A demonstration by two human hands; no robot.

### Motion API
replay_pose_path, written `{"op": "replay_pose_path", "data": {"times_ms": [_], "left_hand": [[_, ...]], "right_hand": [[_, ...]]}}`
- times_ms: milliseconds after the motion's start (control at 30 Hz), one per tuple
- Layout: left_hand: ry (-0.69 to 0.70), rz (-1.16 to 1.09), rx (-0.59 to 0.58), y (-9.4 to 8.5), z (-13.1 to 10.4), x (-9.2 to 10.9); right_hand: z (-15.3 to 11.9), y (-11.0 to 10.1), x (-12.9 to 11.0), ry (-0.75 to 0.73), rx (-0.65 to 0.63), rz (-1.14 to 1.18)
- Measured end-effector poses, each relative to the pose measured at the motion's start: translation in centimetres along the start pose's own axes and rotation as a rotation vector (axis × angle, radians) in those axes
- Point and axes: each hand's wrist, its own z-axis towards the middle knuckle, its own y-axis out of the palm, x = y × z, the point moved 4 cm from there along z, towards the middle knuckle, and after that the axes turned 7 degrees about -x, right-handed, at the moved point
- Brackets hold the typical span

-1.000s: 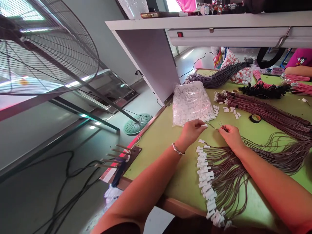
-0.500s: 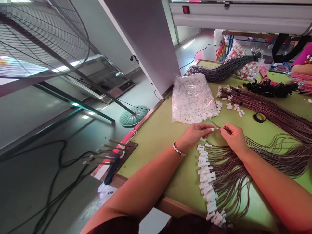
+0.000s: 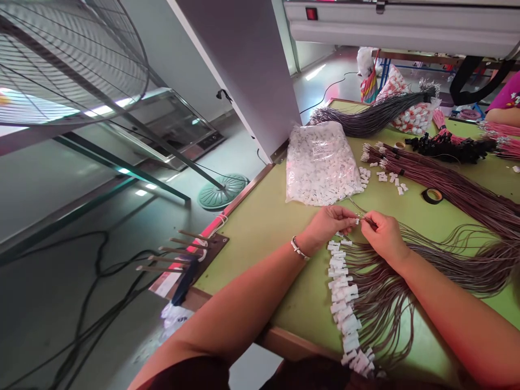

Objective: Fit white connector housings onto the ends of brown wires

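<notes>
Between the fingertips of my left hand [image 3: 333, 223] is a small white plastic connector [image 3: 357, 221], partly covered by the fingers. My right hand [image 3: 381, 230] pinches thin dark wires close beside it, and their tips meet the connector; how deep they sit cannot be made out. Below my hands, a column of white connectors [image 3: 345, 295] with wires attached runs down the table toward me. Their brown wires [image 3: 385, 303] fan out to the right under my right forearm.
A clear bag of white connectors [image 3: 320, 165] lies ahead, with loose connectors beside it. Rolls of tape [image 3: 432, 196], wire bundles [image 3: 447, 184] and black connectors [image 3: 450, 147] are farther right. Metal prongs [image 3: 179, 254] stick out at the table's left edge. Another person's arm [image 3: 504, 115] shows far right.
My right hand has moved left and slightly down, bringing the wire tips up to the connector. My left hand still pinches the connector in nearly the same place.
</notes>
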Motion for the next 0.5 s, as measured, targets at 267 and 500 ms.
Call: {"op": "replay_pose_path", "data": {"times_ms": [267, 500], "left_hand": [[-0.031, -0.014, -0.001, 0.23, -0.04, -0.07], [-0.041, 0.033, 0.011, 0.58, -0.16, 0.07]], "right_hand": [[0.28, -0.11, 0.24, 0.041, -0.064, 0.11], [0.21, 0.44, -0.01, 0.016, -0.045, 0.021]]}}
